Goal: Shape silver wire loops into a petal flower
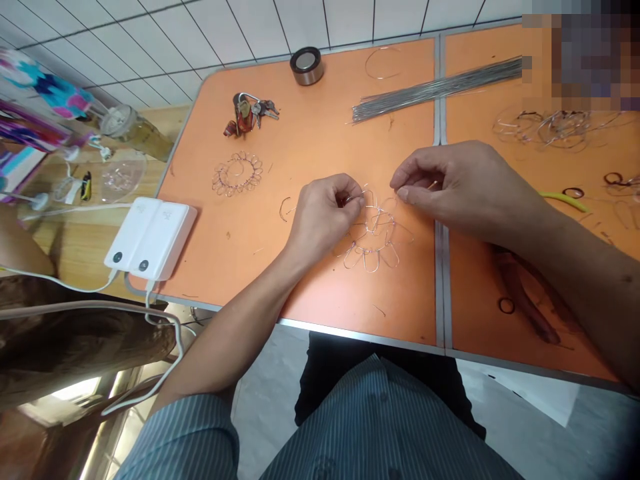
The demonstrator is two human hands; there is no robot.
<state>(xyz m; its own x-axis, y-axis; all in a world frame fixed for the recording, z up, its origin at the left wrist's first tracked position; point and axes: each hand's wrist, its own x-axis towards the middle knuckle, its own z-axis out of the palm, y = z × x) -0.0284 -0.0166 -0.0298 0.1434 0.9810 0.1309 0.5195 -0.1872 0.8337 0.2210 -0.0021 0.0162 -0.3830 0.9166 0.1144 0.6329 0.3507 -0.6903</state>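
Observation:
On the orange table in front of me lies a flower-shaped ring of thin silver wire [371,251], with looped petals round its edge. My left hand [327,210] is closed, thumb and forefinger pinching the wire at the ring's upper left. My right hand [450,187] is closed as well, its fingertips together at the upper right of the ring. A fine strand seems to run to those fingertips, though it is very faint. Further left rests a second wire flower ring [237,175], darker and apart from both hands.
A bundle of straight wires [400,100] lies across the table seam. Keys [253,112] and a round metal tin [307,67] are at the back. Pliers [525,300] lie beneath my right forearm. Tangled wire [565,128] sits far right, a white power bank [150,237] left.

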